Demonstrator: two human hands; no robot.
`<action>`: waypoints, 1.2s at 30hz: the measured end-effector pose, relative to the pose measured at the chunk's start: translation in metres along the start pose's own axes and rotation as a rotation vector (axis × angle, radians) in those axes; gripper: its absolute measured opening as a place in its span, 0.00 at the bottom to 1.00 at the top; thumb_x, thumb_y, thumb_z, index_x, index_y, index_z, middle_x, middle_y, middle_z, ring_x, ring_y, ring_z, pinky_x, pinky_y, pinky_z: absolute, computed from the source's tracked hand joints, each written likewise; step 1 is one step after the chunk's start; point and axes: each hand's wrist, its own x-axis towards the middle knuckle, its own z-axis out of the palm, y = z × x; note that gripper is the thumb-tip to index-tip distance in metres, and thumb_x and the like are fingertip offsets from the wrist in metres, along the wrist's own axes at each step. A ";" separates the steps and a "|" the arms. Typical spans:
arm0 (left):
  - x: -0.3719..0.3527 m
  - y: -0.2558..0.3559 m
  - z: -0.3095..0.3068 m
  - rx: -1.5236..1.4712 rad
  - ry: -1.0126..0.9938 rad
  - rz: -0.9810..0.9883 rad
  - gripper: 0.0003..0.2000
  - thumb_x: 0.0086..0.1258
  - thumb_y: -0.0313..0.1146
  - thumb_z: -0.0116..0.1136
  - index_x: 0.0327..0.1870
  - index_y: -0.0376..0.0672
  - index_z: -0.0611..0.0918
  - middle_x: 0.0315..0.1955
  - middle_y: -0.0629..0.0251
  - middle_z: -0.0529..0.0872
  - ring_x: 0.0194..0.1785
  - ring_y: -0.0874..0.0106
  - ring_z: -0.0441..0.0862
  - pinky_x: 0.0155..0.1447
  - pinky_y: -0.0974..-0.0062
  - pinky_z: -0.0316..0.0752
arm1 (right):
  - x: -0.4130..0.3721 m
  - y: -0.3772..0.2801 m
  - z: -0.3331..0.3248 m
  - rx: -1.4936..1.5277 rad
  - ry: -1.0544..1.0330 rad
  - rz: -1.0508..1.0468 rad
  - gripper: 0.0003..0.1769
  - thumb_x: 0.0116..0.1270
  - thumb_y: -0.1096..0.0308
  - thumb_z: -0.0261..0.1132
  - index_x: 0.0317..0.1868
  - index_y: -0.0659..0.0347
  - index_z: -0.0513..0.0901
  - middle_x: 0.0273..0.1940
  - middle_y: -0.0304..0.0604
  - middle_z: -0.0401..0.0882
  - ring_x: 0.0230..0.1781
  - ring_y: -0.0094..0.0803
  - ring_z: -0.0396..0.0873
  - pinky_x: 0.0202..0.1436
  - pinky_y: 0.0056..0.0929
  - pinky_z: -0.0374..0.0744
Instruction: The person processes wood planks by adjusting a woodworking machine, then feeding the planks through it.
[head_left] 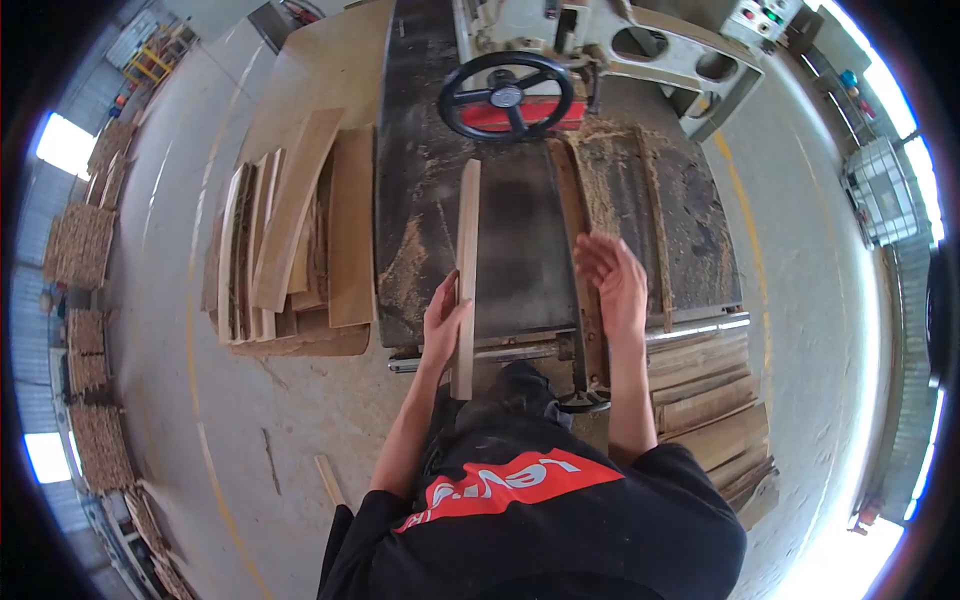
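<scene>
My left hand grips a narrow wooden board near its lower half, fingers on one side and thumb on the other. The board points away from me, its far end over the dark machine table and its near end close to my body. To the right, my right hand is raised with its fingers partly spread and nothing in them. It hovers beside the rusty guide rail on the table. Beyond both hands stands a black handwheel above a red part of the machine.
Stacked planks lie left of the machine table. More boards are piled at the right, near my side. Sawdust covers parts of the table. A metal bar runs along its front edge. Wood stacks line the far left.
</scene>
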 end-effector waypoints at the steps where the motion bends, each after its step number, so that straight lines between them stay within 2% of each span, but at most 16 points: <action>1: -0.002 0.008 -0.005 -0.275 -0.004 -0.099 0.33 0.84 0.32 0.59 0.87 0.38 0.64 0.79 0.56 0.76 0.73 0.65 0.80 0.74 0.67 0.75 | 0.020 -0.007 0.015 0.025 -0.088 -0.010 0.26 0.92 0.55 0.50 0.69 0.69 0.81 0.65 0.55 0.88 0.62 0.39 0.88 0.65 0.40 0.84; 5: -0.015 0.037 -0.011 -1.092 -0.165 -0.259 0.33 0.90 0.46 0.50 0.88 0.38 0.60 0.82 0.54 0.72 0.71 0.64 0.81 0.62 0.66 0.81 | 0.088 -0.015 0.084 0.062 -0.248 -0.060 0.25 0.91 0.57 0.55 0.73 0.69 0.79 0.70 0.55 0.84 0.67 0.42 0.85 0.68 0.42 0.84; 9: -0.011 0.023 -0.036 -1.229 -0.220 -0.225 0.34 0.91 0.54 0.47 0.86 0.37 0.63 0.81 0.52 0.72 0.57 0.70 0.83 0.48 0.73 0.83 | 0.174 0.001 0.134 0.277 -0.205 -0.097 0.29 0.89 0.56 0.56 0.73 0.75 0.75 0.74 0.63 0.78 0.73 0.51 0.80 0.78 0.46 0.78; 12: -0.004 0.034 -0.060 -0.885 -0.132 -0.169 0.34 0.91 0.54 0.47 0.85 0.36 0.65 0.77 0.52 0.76 0.54 0.71 0.84 0.46 0.74 0.84 | 0.237 0.009 0.167 0.468 -0.119 -0.003 0.36 0.83 0.49 0.67 0.70 0.76 0.72 0.73 0.65 0.76 0.75 0.53 0.76 0.84 0.50 0.71; 14: -0.005 0.064 -0.063 -0.660 -0.041 -0.112 0.33 0.92 0.53 0.47 0.84 0.35 0.66 0.72 0.52 0.82 0.51 0.73 0.85 0.46 0.75 0.86 | 0.268 0.009 0.176 0.651 -0.125 0.146 0.32 0.80 0.42 0.69 0.58 0.67 0.77 0.61 0.53 0.86 0.66 0.51 0.83 0.78 0.58 0.74; 16: 0.008 0.066 -0.078 -0.537 -0.031 -0.090 0.32 0.92 0.52 0.46 0.84 0.36 0.67 0.70 0.54 0.84 0.50 0.75 0.85 0.48 0.76 0.87 | 0.286 0.007 0.186 0.671 -0.185 -0.033 0.34 0.78 0.37 0.69 0.57 0.65 0.79 0.63 0.52 0.86 0.69 0.51 0.82 0.80 0.63 0.70; 18: 0.028 0.055 -0.089 -0.311 0.079 -0.080 0.30 0.90 0.50 0.52 0.79 0.35 0.74 0.63 0.56 0.90 0.50 0.74 0.87 0.52 0.74 0.85 | 0.326 0.005 0.186 0.794 -0.289 -0.191 0.31 0.78 0.33 0.65 0.45 0.57 0.85 0.54 0.46 0.92 0.60 0.43 0.87 0.68 0.54 0.77; 19: 0.040 0.036 -0.101 -0.177 0.165 -0.056 0.29 0.89 0.49 0.54 0.77 0.34 0.76 0.60 0.56 0.91 0.50 0.72 0.88 0.52 0.71 0.85 | 0.318 -0.009 0.203 0.770 -0.135 -0.160 0.29 0.79 0.33 0.63 0.35 0.52 0.81 0.38 0.37 0.89 0.41 0.36 0.85 0.53 0.44 0.79; 20: 0.043 0.028 -0.116 -0.026 0.246 -0.046 0.28 0.87 0.48 0.56 0.75 0.34 0.79 0.58 0.56 0.92 0.50 0.69 0.89 0.53 0.68 0.84 | 0.366 0.011 0.171 0.830 -0.397 -0.192 0.28 0.80 0.36 0.62 0.30 0.48 0.73 0.28 0.31 0.77 0.29 0.29 0.73 0.40 0.35 0.74; 22: 0.042 0.035 -0.124 0.407 0.378 0.049 0.28 0.84 0.47 0.61 0.74 0.35 0.80 0.56 0.54 0.93 0.51 0.62 0.90 0.56 0.62 0.84 | 0.361 0.014 0.182 0.761 -0.192 -0.209 0.27 0.83 0.41 0.59 0.27 0.46 0.65 0.24 0.28 0.64 0.24 0.26 0.67 0.33 0.30 0.70; 25: 0.042 0.065 -0.108 0.863 0.450 -0.003 0.30 0.78 0.47 0.67 0.74 0.39 0.80 0.55 0.52 0.92 0.55 0.53 0.89 0.59 0.55 0.83 | 0.346 0.009 0.194 0.587 -0.101 -0.208 0.24 0.84 0.48 0.54 0.28 0.46 0.63 0.23 0.29 0.63 0.21 0.26 0.65 0.30 0.31 0.70; 26: 0.045 0.073 -0.103 0.994 0.445 -0.038 0.31 0.76 0.48 0.68 0.75 0.41 0.80 0.55 0.51 0.92 0.56 0.50 0.89 0.60 0.53 0.83 | 0.331 0.003 0.217 0.439 0.172 -0.259 0.20 0.84 0.52 0.52 0.30 0.48 0.63 0.22 0.30 0.60 0.21 0.27 0.63 0.28 0.34 0.71; 28: 0.057 0.060 -0.095 1.117 0.503 0.037 0.32 0.77 0.46 0.69 0.78 0.43 0.78 0.57 0.46 0.91 0.62 0.45 0.86 0.65 0.53 0.81 | 0.335 0.007 0.209 0.488 0.102 -0.214 0.16 0.82 0.51 0.55 0.36 0.50 0.68 0.23 0.32 0.61 0.21 0.30 0.64 0.28 0.36 0.72; 30: 0.067 0.059 -0.082 1.343 0.488 0.059 0.33 0.75 0.45 0.70 0.79 0.43 0.76 0.59 0.51 0.90 0.61 0.46 0.86 0.64 0.47 0.81 | 0.318 0.006 0.222 0.467 0.212 -0.256 0.17 0.82 0.51 0.58 0.37 0.50 0.70 0.21 0.32 0.63 0.21 0.29 0.65 0.29 0.35 0.72; 33: 0.076 0.015 -0.087 1.432 0.523 0.249 0.34 0.74 0.43 0.71 0.80 0.43 0.75 0.61 0.48 0.89 0.64 0.45 0.84 0.73 0.44 0.74 | 0.315 0.016 0.231 0.510 0.301 -0.317 0.21 0.84 0.51 0.60 0.31 0.51 0.71 0.20 0.35 0.69 0.19 0.32 0.71 0.26 0.39 0.75; 36: 0.074 -0.003 -0.087 1.523 0.560 0.359 0.34 0.74 0.43 0.71 0.79 0.42 0.77 0.62 0.48 0.89 0.65 0.45 0.84 0.77 0.44 0.70 | 0.308 0.000 0.242 0.731 0.279 -0.187 0.24 0.80 0.50 0.66 0.29 0.48 0.66 0.19 0.31 0.57 0.17 0.28 0.62 0.23 0.37 0.67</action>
